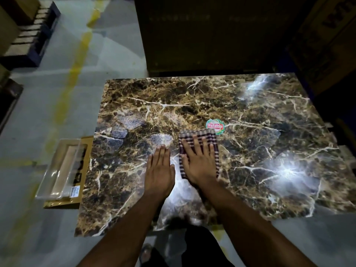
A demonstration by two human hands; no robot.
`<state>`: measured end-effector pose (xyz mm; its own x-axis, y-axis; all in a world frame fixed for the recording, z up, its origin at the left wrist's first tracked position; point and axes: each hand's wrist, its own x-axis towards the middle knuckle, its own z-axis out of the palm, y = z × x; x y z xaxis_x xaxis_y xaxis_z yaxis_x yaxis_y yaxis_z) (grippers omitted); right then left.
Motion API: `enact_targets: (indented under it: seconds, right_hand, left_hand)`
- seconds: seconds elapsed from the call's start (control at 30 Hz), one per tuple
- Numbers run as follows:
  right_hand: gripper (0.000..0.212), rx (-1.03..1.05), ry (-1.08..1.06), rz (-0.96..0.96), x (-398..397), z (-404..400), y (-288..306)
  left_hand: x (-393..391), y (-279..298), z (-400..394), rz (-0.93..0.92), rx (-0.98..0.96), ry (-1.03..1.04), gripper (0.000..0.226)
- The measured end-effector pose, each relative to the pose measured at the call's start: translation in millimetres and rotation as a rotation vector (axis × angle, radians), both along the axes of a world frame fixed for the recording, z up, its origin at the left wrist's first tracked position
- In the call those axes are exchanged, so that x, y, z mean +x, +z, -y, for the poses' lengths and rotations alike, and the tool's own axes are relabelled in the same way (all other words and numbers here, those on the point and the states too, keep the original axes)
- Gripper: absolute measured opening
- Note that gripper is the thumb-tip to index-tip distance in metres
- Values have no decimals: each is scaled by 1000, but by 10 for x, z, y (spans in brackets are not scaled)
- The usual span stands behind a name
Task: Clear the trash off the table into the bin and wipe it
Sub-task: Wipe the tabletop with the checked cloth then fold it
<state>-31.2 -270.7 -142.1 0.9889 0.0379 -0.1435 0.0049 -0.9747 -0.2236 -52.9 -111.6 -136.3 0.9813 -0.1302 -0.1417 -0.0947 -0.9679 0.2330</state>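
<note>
**Open marble all around, a wall of dark boxes crowding the far edge**

The tabletop [250,116] is lying bare across its far half and its whole right side, giving a hand room to sweep outward either way. Only a round sticker [215,126] is sitting flat on the surface, just beyond the checked cloth [198,137], and it is raising no real barrier. The left hand [159,166] is resting flat beside the right hand [199,162], narrowing the gap between them. A big dark box [212,35] is standing against the far edge. Off the left edge, a clear tray [57,166] on a flat carton [82,170] is taking up floor space.
</note>
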Motion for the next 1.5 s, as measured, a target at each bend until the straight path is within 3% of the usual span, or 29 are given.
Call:
enact_targets:
  seconds: [0.17, 0.37, 0.53, 0.73, 0.93, 1.13, 1.33, 1.5]
  right_hand:
    - [57, -29, 238, 11, 69, 329, -31]
    - [58, 17, 59, 17, 781, 191, 6]
    - [56, -46, 324, 22, 806, 582, -34]
    - [57, 34, 95, 19, 1492, 413, -34]
    - [55, -21, 346, 48, 1651, 559, -53]
    - [57, 9, 130, 18, 2327, 514, -30]
    - [56, -6, 400, 67, 2442, 703, -48]
    - [58, 19, 185, 63, 2977, 616, -58]
  left_hand:
    - [309, 24, 120, -6, -23, 4, 60]
    - [690, 7, 221, 3, -6, 8, 59]
    - [989, 3, 328, 7, 12, 16, 60]
    - [1236, 0, 369, 3, 6, 19, 60]
    - [1490, 22, 453, 3, 10, 35, 61]
    - [1825, 15, 529, 26, -16, 41, 60]
    - [2178, -7, 613, 50, -27, 77, 59]
    - [2349, -9, 682, 62, -26, 35, 60]
